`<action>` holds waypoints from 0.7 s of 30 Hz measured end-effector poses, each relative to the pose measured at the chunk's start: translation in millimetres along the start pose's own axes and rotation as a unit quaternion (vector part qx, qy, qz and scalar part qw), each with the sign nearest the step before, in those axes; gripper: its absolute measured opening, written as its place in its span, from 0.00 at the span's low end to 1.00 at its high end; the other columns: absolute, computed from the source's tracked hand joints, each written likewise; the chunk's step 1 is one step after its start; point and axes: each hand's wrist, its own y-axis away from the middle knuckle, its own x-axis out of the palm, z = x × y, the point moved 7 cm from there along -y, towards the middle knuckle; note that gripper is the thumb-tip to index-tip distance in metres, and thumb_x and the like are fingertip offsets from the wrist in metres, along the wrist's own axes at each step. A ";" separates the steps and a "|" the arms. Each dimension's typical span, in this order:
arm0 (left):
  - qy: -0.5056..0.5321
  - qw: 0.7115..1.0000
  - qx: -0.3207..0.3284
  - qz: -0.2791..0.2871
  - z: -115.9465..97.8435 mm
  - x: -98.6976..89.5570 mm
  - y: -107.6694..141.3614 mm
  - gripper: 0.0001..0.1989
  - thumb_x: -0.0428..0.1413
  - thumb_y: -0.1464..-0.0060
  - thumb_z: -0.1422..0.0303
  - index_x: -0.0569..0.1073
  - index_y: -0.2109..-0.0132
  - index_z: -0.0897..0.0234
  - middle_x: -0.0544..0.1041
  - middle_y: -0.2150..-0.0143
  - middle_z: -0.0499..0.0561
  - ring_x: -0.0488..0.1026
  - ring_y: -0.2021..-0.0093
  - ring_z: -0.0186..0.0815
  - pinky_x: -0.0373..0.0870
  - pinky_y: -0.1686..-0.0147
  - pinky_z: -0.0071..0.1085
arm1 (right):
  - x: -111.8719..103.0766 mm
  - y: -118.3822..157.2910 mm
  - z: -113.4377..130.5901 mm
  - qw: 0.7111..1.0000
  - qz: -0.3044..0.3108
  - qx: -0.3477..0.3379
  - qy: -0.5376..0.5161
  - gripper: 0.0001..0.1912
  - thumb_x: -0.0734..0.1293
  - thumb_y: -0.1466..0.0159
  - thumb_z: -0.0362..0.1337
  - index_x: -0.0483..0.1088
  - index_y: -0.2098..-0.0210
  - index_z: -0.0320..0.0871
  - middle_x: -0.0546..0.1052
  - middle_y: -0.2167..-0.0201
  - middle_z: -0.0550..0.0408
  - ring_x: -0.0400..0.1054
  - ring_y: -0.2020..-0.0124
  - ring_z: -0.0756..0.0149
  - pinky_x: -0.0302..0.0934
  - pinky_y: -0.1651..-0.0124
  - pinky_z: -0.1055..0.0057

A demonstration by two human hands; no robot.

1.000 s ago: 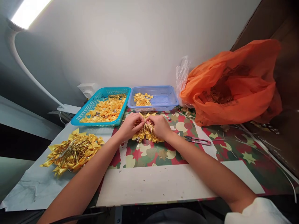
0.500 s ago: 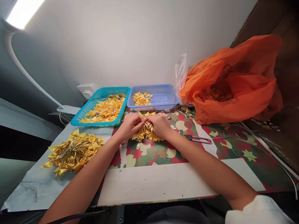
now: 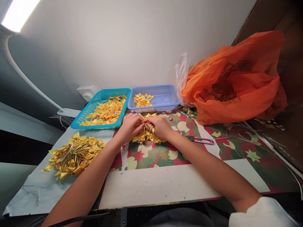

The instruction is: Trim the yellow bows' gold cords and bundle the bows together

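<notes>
Between my hands, on the patterned paper, lies a bunch of yellow ribbon bows [image 3: 148,137] with gold cords gathered at its middle. My left hand [image 3: 131,125] pinches the cords from the left, thumb and fingertips together. From the right, my right hand [image 3: 161,126] closes on the same gold cords, its fingertips meeting those of the left. What exactly sits between the fingertips is hidden. A second bunch of yellow bows with gold cords [image 3: 73,154] rests beside my left forearm. Pink-handled thread snips [image 3: 201,140] lie right of my right wrist.
Behind my hands stand a teal basket [image 3: 79,122] heaped with yellow bows and a lilac basket [image 3: 165,100] with a smaller pile. An orange bag [image 3: 227,88] gapes open at the right. A lamp [image 3: 21,71] leans over from the left. White card [image 3: 151,186] lines the front edge.
Both hands stay on the bunch with almost the same grip, fingertips shifting only slightly. The view has moved a little.
</notes>
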 end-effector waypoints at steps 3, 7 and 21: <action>-0.009 1.000 0.010 -0.008 -2.8 0.0 1.3 0.07 0.50 0.39 0.67 0.69 0.66 0.60 0.77 0.63 0.51 0.68 0.60 0.41 0.58 0.56 0.39 | 0.7 0.3 -0.3 1.000 -0.002 -0.001 -0.001 0.09 0.62 0.34 0.34 0.75 0.61 0.42 0.81 0.66 0.50 0.71 0.64 0.61 0.51 0.56 0.68; -0.027 0.999 0.016 -0.034 -3.8 -5.0 3.0 0.06 0.53 0.40 0.66 0.72 0.64 0.60 0.78 0.60 0.53 0.68 0.57 0.43 0.58 0.54 0.42 | 3.3 1.2 -2.7 1.000 -0.018 0.001 -0.003 0.08 0.61 0.34 0.33 0.73 0.63 0.41 0.80 0.68 0.50 0.70 0.66 0.62 0.51 0.56 0.68; -0.019 0.995 -0.003 -0.099 -4.0 -15.1 5.0 0.08 0.56 0.42 0.64 0.76 0.69 0.58 0.81 0.64 0.50 0.72 0.61 0.41 0.65 0.56 0.41 | 2.2 0.7 -5.2 0.999 -0.030 0.001 -0.045 0.06 0.62 0.35 0.31 0.70 0.66 0.43 0.77 0.72 0.56 0.67 0.70 0.66 0.52 0.59 0.71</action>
